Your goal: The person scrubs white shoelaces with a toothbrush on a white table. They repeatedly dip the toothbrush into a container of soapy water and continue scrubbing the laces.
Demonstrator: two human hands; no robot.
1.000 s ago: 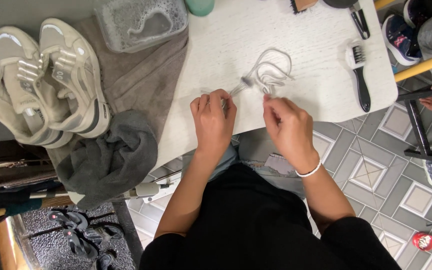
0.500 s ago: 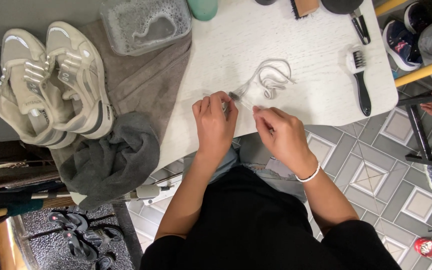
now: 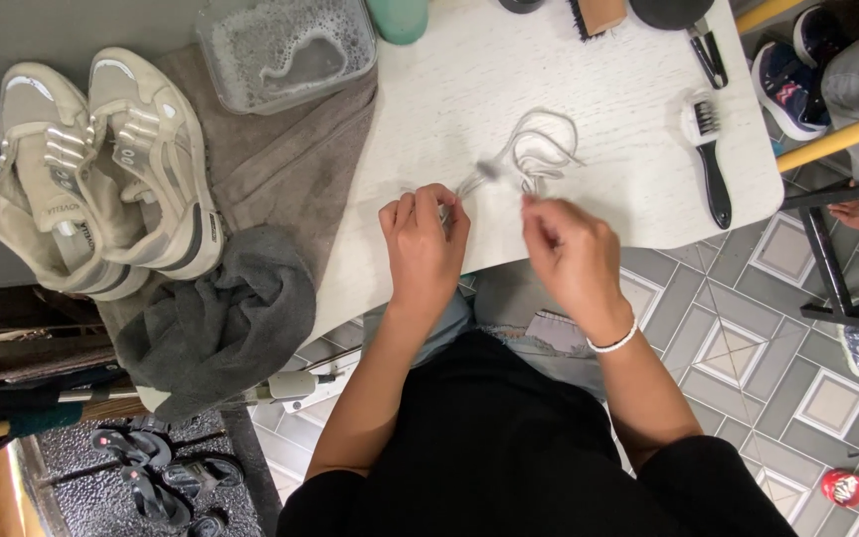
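Observation:
A white shoelace (image 3: pixel 541 149) lies coiled on the white table (image 3: pixel 569 80). My left hand (image 3: pixel 424 237) grips a small toothbrush (image 3: pixel 477 176) whose head rests on the lace near the table's front edge. My right hand (image 3: pixel 571 251), a white band on its wrist, pinches one end of the same lace just to the right of the brush. The two hands sit close together, a short gap between them.
A pair of beige sneakers (image 3: pixel 91 169) rests on a brown towel (image 3: pixel 280 169) at the left, with a dark grey cloth (image 3: pixel 221 318) below. A soapy water tub (image 3: pixel 285 50) stands at the back. A black-handled brush (image 3: pixel 710 159) lies at the right. Sandals (image 3: pixel 146 467) lie on the floor.
My right hand has shifted slightly left and down along the lace. The left hand keeps the toothbrush against the lace, moving a little. The lace coil shifted slightly.

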